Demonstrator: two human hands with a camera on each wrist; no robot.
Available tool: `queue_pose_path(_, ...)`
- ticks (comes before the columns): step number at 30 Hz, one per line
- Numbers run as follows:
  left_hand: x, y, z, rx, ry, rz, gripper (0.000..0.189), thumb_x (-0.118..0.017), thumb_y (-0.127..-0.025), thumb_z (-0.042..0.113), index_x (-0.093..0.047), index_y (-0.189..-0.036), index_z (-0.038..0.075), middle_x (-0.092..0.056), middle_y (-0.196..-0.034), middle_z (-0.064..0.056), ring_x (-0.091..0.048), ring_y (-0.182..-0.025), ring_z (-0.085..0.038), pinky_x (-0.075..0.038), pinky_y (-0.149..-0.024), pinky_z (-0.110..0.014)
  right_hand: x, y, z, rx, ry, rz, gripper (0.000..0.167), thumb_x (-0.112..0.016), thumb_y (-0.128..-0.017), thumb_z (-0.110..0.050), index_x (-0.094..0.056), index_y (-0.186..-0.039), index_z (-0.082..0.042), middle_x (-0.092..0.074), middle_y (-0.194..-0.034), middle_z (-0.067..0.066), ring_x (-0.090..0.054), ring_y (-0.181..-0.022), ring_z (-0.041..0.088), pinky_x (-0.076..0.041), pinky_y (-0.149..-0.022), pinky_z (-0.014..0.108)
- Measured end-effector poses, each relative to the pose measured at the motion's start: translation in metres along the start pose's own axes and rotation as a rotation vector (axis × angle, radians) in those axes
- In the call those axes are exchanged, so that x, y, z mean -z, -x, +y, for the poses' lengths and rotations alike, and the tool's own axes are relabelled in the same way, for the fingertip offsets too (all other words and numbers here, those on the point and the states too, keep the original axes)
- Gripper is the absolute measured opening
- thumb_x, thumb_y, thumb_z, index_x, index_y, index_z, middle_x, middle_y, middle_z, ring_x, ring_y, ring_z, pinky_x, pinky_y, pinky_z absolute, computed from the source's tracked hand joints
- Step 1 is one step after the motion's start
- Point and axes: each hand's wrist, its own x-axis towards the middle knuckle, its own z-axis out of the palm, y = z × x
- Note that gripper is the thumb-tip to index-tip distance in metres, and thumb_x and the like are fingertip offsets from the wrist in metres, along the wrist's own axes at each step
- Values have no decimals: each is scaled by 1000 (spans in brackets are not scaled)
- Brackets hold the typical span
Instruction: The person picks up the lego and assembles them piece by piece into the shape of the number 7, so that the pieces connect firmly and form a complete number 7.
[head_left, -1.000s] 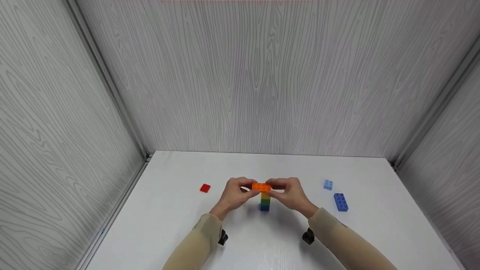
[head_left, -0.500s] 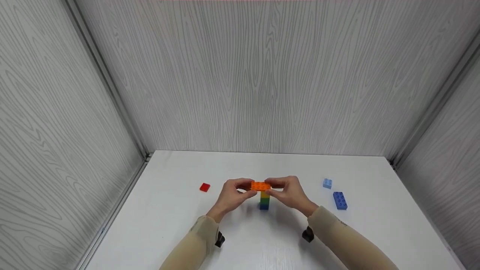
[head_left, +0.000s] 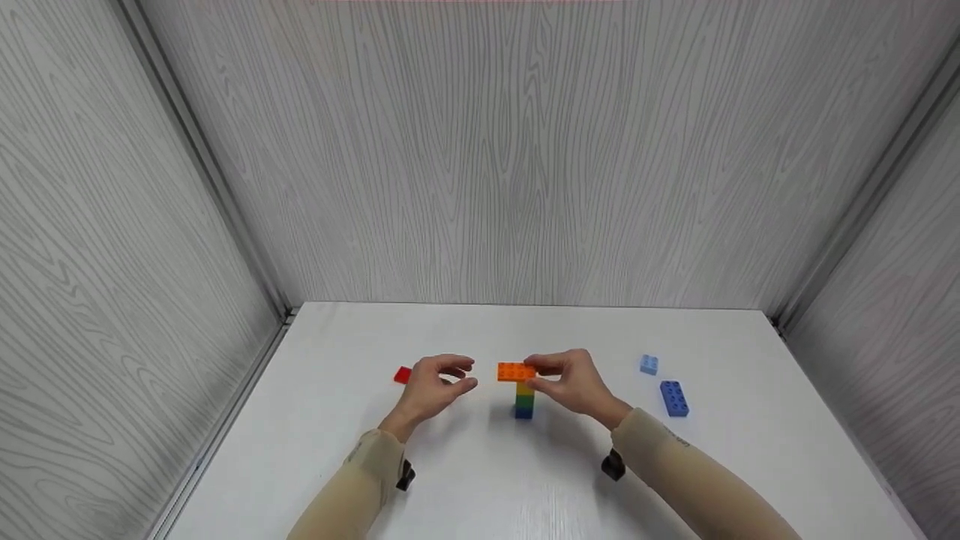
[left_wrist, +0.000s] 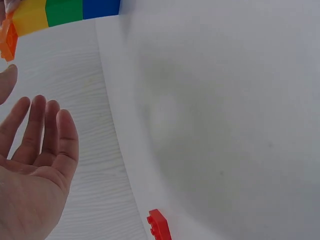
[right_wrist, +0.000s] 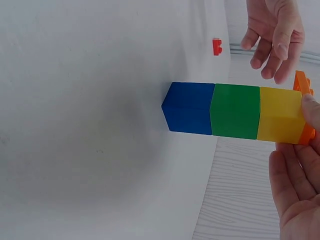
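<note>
A flat orange toy brick (head_left: 513, 372) lies across the top of a small tower, its left part jutting out past the side. Beneath it are a yellow block (right_wrist: 281, 115), a green block (right_wrist: 235, 111) and a blue block (right_wrist: 191, 108) at the bottom, on the white table. My right hand (head_left: 574, 381) pinches the orange brick's right end between thumb and fingers. To the left of the tower, my left hand (head_left: 433, 385) is apart from the brick, fingers loosely bent and holding nothing. A thin red brick (head_left: 403, 374) lies just behind it, partly covered in the head view.
On the right of the white table (head_left: 360, 330) lie a light blue brick (head_left: 649, 364) and a longer blue brick (head_left: 674, 398). Grey wood-patterned panels (head_left: 525, 150) stand at the back and both sides.
My left hand has let go of the orange brick's left end and moved left, now overlapping the red brick. My right hand keeps its pinch on the orange brick.
</note>
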Motion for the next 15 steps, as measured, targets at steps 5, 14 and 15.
queue_pose_path(5, 13, 5, -15, 19, -43, 55, 34, -87, -99, 20, -81, -132, 13, -82, -130, -9, -77, -120, -29, -67, -99, -46, 0, -1, 0, 29, -6, -18, 33, -85, -100, -11, -83, -133, -9, -84, -133, 12, -81, -121, 33, -64, -109, 58)
queue_pose_path(14, 25, 8, -37, 102, -35, 88, 37, -87, -99, 17, -80, -135, 10, -80, -139, -10, -70, -134, -35, -59, -113, -56, 1, -1, 1, 54, 8, -7, 31, -85, -100, -10, -84, -131, -7, -84, -132, 15, -81, -120, 36, -64, -108, 61)
queue_pose_path(15, 26, 8, -38, 119, -40, 93, 39, -87, -99, 17, -80, -136, 9, -78, -141, -11, -68, -137, -36, -57, -116, -58, 1, -1, 1, 56, 6, -10, 31, -85, -100, -11, -84, -131, -7, -84, -132, 15, -81, -120, 35, -64, -108, 60)
